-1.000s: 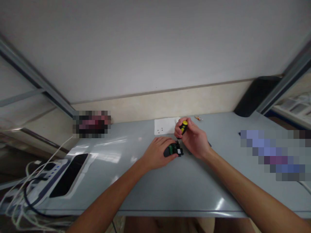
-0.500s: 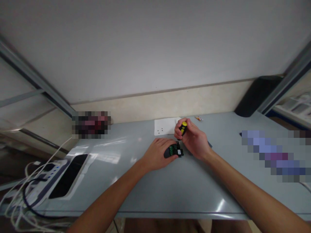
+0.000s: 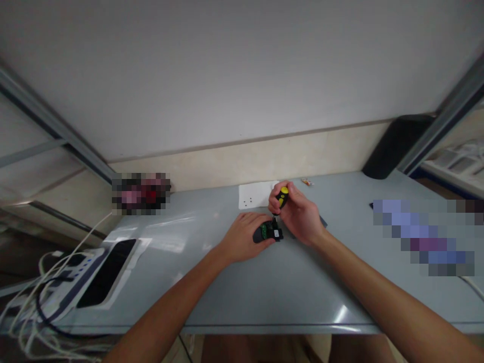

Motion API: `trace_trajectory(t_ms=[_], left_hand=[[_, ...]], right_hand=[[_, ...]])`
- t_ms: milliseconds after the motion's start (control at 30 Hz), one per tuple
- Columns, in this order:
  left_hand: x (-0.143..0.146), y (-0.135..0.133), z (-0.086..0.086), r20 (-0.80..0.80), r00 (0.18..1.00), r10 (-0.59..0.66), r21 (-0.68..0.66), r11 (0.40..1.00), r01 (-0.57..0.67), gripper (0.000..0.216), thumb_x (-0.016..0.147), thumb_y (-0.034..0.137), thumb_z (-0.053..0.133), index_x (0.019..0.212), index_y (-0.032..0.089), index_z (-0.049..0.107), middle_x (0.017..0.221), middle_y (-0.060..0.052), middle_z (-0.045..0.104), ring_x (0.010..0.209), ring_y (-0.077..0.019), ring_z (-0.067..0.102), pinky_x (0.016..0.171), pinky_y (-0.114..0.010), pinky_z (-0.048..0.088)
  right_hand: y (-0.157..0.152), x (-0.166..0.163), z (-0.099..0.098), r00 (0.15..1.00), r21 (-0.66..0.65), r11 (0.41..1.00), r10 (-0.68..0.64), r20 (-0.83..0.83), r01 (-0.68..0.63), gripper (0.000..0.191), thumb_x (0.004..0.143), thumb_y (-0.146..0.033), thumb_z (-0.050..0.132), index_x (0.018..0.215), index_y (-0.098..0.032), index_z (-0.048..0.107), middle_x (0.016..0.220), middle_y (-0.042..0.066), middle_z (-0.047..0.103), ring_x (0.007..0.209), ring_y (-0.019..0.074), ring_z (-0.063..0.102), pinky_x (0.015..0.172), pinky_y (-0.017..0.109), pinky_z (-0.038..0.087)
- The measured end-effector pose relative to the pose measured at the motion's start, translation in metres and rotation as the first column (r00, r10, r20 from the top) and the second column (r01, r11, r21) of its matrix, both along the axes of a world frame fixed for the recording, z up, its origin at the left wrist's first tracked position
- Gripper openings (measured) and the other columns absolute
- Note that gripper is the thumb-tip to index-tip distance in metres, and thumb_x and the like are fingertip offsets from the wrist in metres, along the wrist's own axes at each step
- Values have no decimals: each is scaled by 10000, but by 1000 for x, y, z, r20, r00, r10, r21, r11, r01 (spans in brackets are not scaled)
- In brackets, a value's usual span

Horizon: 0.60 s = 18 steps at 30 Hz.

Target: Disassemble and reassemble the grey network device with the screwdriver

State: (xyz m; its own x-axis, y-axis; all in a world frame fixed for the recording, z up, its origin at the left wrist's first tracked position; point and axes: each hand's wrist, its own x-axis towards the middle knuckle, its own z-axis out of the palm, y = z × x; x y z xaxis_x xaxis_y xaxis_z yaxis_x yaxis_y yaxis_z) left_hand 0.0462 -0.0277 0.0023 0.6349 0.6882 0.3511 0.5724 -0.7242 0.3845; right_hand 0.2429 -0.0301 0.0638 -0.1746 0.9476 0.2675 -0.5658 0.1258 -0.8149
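My left hand (image 3: 245, 236) is closed round a small black device (image 3: 269, 232) with a green circuit board showing, pressing it down on the grey table (image 3: 272, 287). My right hand (image 3: 298, 214) grips a yellow-and-black screwdriver (image 3: 282, 197) held nearly upright, its tip down on the device. The screwdriver's shaft is mostly hidden by my fingers.
A white sheet of paper (image 3: 253, 195) with small dark specks lies just behind my hands. A small orange item (image 3: 307, 182) sits farther back. A white device with a dark screen (image 3: 104, 272) and tangled cables (image 3: 34, 302) occupy the left edge. A black object (image 3: 397, 146) stands at the back right.
Both hands keep their grip on the device and screwdriver. The view has shifted slightly, so they appear a little to the left and higher.
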Motion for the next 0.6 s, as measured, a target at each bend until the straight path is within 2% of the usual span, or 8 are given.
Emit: trace_trajectory(t_ms=[200,600], left_hand=[[0,0,0,4,1000,-12,-8,1000,12,495,975,505,775,1395,287,628,1385,-76,758,1308,-313,707,1141,-521,537],[-1,1,-5,2,1000,-5,5,1000,5,535,967,510,799,1413,275,620,1454,-98,730,1374,-324,675,1171,-544,515]], right_hand=[[1,0,0,1000,10,1000,-30,0,30,363,1024,-585,626,874,-258,667,765,29,501,693,209,461,669,359,440],[-2,1,-2,997,16,997,70,14,-71,363,1032,-563,636,901,-229,690,736,22,542,677,185,467,657,333,386]])
